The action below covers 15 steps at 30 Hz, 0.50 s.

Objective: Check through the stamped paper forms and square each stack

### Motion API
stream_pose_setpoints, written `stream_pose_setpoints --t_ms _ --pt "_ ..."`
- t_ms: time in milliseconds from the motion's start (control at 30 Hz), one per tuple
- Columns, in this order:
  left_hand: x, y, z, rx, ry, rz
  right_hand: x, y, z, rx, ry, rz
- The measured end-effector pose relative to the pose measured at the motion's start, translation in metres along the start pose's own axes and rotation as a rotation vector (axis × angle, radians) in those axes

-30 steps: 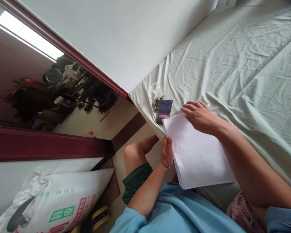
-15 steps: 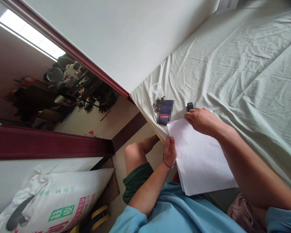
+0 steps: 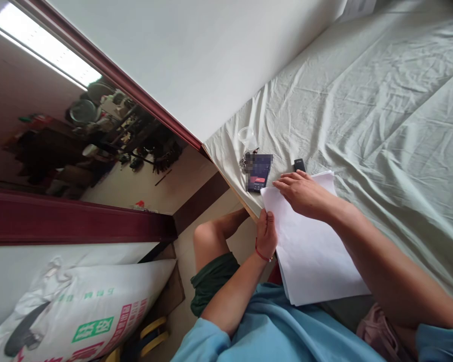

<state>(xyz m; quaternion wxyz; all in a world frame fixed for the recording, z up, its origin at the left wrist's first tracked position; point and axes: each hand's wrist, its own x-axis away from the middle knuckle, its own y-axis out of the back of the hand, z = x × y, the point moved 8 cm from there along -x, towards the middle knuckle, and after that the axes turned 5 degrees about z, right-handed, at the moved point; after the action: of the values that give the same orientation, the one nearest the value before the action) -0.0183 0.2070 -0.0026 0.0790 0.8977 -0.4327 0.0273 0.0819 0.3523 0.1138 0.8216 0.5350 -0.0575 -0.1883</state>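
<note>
A stack of white paper sheets (image 3: 317, 256) lies at the bed's edge, its near end reaching over my lap. My left hand (image 3: 267, 234), with a red cord at the wrist, grips the left edge of the sheets, thumb on top. Flat across their far end rests my right hand (image 3: 304, 195), fingers stretched out toward the upper left corner. Just beyond its knuckles is a small black device (image 3: 299, 165). A phone (image 3: 259, 173) with a lit, partly pixelated screen lies left of the right fingertips, close to the paper's corner.
Keys (image 3: 245, 160) and a clear plastic cup or lid (image 3: 246, 134) lie beside the phone on the wrinkled bed sheet (image 3: 362, 110). A white wall (image 3: 196, 60) rises behind. On the floor at left stand a printed white sack (image 3: 98, 301) and something yellow (image 3: 153, 328).
My right hand has slid left along the far end of the paper and its fingers have straightened, uncovering the top right corner. My left hand keeps its hold.
</note>
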Motion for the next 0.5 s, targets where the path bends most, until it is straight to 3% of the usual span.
stream_pose_setpoints --t_ms 133,233,500 --pt "-0.002 0.004 0.01 -0.007 0.05 -0.041 0.0 0.014 -0.001 -0.024 0.002 -0.098" --pt "-0.004 0.006 0.01 -0.004 0.075 -0.052 -0.001 0.017 -0.002 -0.041 -0.017 -0.1" --pt "-0.006 0.004 -0.016 -0.048 0.007 -0.031 -0.003 0.015 -0.002 -0.111 -0.025 -0.084"
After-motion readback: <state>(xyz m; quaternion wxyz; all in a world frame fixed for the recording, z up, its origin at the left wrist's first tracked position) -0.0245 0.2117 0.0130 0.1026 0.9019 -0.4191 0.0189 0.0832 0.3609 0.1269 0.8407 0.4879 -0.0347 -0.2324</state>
